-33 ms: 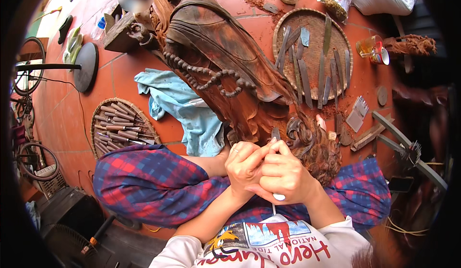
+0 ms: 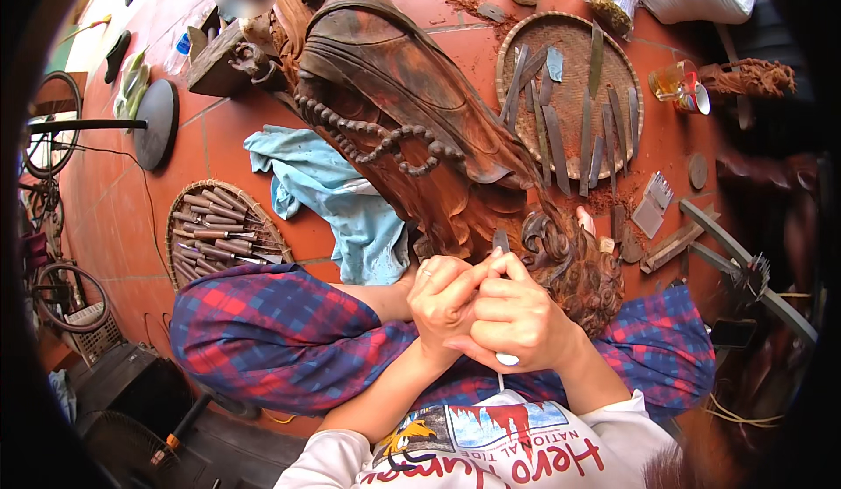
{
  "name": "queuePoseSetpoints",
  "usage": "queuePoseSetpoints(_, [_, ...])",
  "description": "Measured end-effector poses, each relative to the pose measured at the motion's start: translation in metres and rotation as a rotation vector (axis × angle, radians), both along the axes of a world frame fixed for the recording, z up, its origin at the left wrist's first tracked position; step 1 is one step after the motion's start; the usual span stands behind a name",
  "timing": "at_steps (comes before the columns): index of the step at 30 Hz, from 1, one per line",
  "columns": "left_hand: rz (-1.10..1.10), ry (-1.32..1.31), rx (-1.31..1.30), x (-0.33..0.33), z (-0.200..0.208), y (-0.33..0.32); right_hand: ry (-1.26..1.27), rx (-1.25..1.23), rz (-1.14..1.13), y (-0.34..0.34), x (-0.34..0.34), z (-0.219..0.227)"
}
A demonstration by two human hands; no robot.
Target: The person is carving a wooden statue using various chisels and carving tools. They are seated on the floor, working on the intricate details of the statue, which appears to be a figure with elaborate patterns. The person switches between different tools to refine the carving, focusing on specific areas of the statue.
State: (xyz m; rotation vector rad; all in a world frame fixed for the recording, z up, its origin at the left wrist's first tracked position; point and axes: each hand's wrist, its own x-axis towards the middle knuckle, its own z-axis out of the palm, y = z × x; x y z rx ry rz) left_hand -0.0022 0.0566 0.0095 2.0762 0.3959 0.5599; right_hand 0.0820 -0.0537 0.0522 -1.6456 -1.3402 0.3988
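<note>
My left hand (image 2: 442,301) and my right hand (image 2: 517,314) are pressed together in front of my lap, fingers curled. Between them they grip a flat grey metal blade (image 2: 501,240), whose tip pokes out past my fingertips; the rest is hidden. That tip is against or just over the lower end of a large reddish-brown wood carving (image 2: 394,77). The carving lies on its side, with draped folds and a carved bead string (image 2: 377,146). Its curly, root-like end (image 2: 569,270) rests by my right hand.
Flat metal blades lie in a round woven tray (image 2: 526,38) at the far right. A basket (image 2: 285,235) of wooden-handled carving tools and a pale blue cloth (image 2: 307,174) are on the left. A glass of amber drink (image 2: 666,84), wood pieces (image 2: 674,246) and a metal stand (image 2: 745,266) are rightward.
</note>
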Motion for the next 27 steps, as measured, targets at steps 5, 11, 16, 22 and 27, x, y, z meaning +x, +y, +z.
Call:
queuePoseSetpoints(5, [0.041,0.023,0.012,0.0,-0.001,0.006,0.015,0.045,-0.003,0.01,0.001,-0.008])
queuePoseSetpoints(11, [0.035,0.012,0.012,0.006,0.003,0.004,0.02,0.086,-0.006,0.008,0.009,-0.001])
queuePoseSetpoints(16, [0.014,0.018,0.046,0.006,0.002,-0.005,0.127,0.057,-0.025,-0.006,0.009,-0.004])
queuePoseSetpoints(22, [0.03,0.001,0.092,0.015,0.005,0.004,0.156,0.112,-0.087,0.006,0.018,-0.001])
queuePoseSetpoints(27, [-0.023,-0.01,0.061,0.014,0.004,-0.006,0.224,0.076,-0.102,-0.002,0.018,0.006])
